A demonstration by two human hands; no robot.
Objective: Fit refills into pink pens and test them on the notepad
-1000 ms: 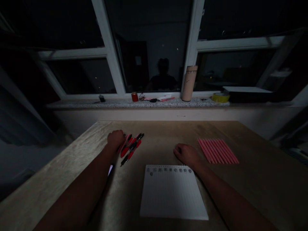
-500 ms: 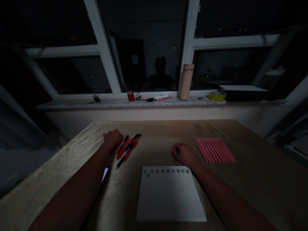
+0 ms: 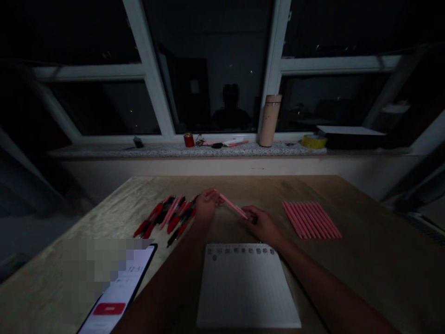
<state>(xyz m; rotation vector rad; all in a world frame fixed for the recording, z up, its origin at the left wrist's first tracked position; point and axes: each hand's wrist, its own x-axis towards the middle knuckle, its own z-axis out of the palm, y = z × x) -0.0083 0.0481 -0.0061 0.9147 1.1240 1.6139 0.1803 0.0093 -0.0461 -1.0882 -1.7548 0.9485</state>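
A slim pink pen [image 3: 231,204] slants between my two hands above the table, beyond the notepad. My left hand [image 3: 207,204] is closed on its far left end. At the near right end, my right hand [image 3: 259,222] has its fingers closed around the tip. Left of my left hand lies a loose group of red and black pens [image 3: 153,218], with a few pink pens [image 3: 170,212] among them. To the right of my right hand, several pink pens [image 3: 311,220] lie side by side in a neat row.
A spiral notepad [image 3: 246,287] with small dark marks along its top lies nearest me. A lit phone [image 3: 121,283] rests at the left, partly behind my left forearm. On the windowsill stand a pink flask [image 3: 270,121], yellow tape [image 3: 314,141] and a red jar [image 3: 188,140].
My left hand has moved right from the mixed pens, bringing a pink pen to my right hand. The right hand's fingers now close on the pen's end. More of the phone shows.
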